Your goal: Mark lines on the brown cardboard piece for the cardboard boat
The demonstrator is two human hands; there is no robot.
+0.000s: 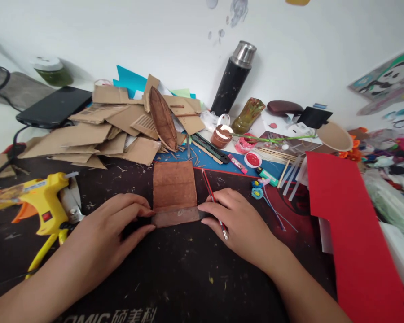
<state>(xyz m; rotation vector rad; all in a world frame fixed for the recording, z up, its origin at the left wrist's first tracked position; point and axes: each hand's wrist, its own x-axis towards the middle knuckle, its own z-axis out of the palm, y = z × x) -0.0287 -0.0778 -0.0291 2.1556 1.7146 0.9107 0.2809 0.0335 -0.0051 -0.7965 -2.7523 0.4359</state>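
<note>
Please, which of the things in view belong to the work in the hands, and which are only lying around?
Seemingly in use:
clear strip, along the near edge of the brown square, left hand and right hand at its ends
red pencil, in the right hand

Apparently just lying about:
yellow glue gun
cardboard pieces
black flask
red sheet
blue flowers

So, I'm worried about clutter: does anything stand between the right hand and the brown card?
Yes: the clear strip lies across the near end of the brown card, at the fingertips of the right hand; a pencil in that hand slants beside the card.
</note>
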